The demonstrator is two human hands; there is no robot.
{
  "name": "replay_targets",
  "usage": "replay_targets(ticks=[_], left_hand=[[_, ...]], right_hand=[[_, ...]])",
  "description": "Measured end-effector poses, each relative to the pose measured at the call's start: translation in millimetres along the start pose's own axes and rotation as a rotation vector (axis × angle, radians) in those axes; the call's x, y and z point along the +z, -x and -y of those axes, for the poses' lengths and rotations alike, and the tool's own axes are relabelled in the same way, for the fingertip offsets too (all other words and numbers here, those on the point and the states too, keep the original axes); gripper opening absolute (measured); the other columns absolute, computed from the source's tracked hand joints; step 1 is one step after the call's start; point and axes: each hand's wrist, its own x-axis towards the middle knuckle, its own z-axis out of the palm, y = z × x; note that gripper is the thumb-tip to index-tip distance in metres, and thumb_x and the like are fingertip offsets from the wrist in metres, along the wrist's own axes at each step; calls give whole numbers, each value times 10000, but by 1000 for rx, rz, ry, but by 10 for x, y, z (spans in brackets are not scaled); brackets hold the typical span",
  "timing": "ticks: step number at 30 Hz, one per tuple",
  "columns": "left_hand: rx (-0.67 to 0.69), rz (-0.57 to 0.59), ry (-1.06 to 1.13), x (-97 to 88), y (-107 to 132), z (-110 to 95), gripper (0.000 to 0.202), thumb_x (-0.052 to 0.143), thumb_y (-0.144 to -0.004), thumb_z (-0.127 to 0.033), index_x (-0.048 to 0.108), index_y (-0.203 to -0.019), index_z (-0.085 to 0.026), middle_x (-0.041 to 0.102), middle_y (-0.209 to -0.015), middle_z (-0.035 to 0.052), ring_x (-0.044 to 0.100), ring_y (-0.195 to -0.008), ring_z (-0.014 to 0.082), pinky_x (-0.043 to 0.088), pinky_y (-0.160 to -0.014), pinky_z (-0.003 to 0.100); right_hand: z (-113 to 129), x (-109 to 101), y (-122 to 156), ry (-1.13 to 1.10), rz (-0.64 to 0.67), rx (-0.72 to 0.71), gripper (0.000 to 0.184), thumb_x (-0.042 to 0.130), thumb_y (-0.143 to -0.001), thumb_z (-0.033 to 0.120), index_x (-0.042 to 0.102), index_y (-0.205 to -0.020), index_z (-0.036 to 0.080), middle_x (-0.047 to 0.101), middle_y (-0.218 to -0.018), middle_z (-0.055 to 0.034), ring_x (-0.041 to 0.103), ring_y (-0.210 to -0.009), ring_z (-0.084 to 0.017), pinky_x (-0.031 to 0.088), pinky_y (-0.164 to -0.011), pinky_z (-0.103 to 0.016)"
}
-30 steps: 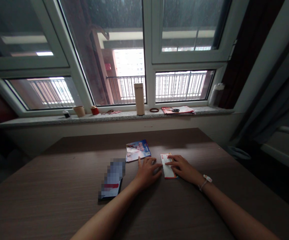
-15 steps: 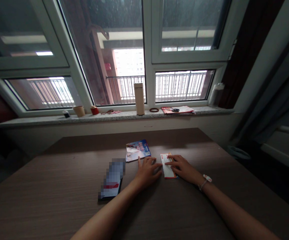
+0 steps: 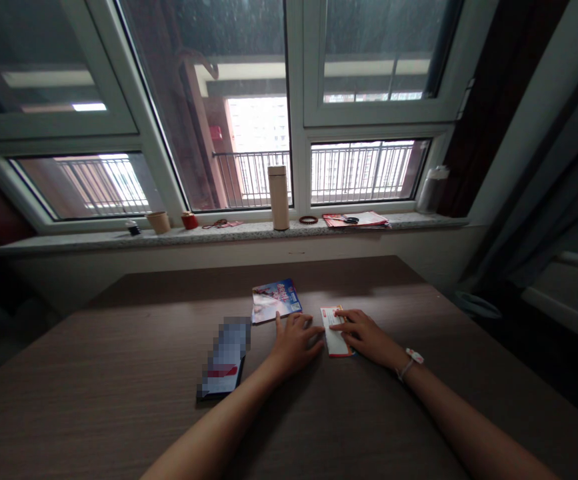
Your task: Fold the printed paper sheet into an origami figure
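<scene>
A small white paper leaflet with red and orange edges (image 3: 335, 343) lies on the brown table (image 3: 119, 373). My right hand (image 3: 366, 337) rests over its right side, fingers apart and pressing down on it; that side is partly hidden. To the left of the leaflet, my left hand (image 3: 296, 343) lies with spread fingers, its fingertips close to the leaflet's left edge. I cannot tell whether they touch. Just beyond the left hand is a blue and pink printed leaflet (image 3: 275, 300). A phone (image 3: 223, 360), its screen blurred by blocks, lies left of my left forearm.
Along the stone windowsill (image 3: 249, 233) stand a beige thermos (image 3: 279, 198), a paper cup (image 3: 158, 223), a red spool (image 3: 189, 221) and a small dark bottle (image 3: 132, 228). A bead bracelet (image 3: 308, 220) and scissors (image 3: 351, 220) on papers (image 3: 369, 219) are there too.
</scene>
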Motion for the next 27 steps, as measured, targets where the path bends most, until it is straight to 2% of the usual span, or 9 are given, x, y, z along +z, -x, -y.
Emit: replay_targets(ticks=[7,11,21,27], left_hand=[[-12,-25,1,15,-74,1,278,597,-874,-404,615,-1147,-349,518,-1339,31,382,-1272,290,32,-1075,703],[-19,-21,11,31,-103,1,352,604,-866,-430,578,-1208,-350,513,-1342,38,388,-1263,288,32,-1066,712],[-38,-19,-9,52,-139,-10,307,604,-852,-489,619,-1130,-357,511,-1349,22,377,-1260,312,43,-1046,741],[-53,-22,-9,93,-152,-17,383,619,-827,-523,592,-1187,-396,491,-1385,16,348,-1286,345,-37,-1027,761]], right_hand=[[14,-2,-1,6,-5,0,346,524,-886,251,643,-1199,338,528,-1336,-58,441,-1241,-247,352,-1079,-451],[2,2,-3,10,-4,-4,355,526,-881,244,638,-1205,339,523,-1340,-58,444,-1239,-249,355,-1075,-456],[-22,19,-6,6,-10,-5,359,537,-869,227,649,-1193,334,523,-1337,-63,445,-1241,-249,356,-1078,-451],[-30,18,-8,-2,4,-1,340,543,-871,252,652,-1182,333,512,-1347,-55,434,-1250,-246,349,-1082,-454]])
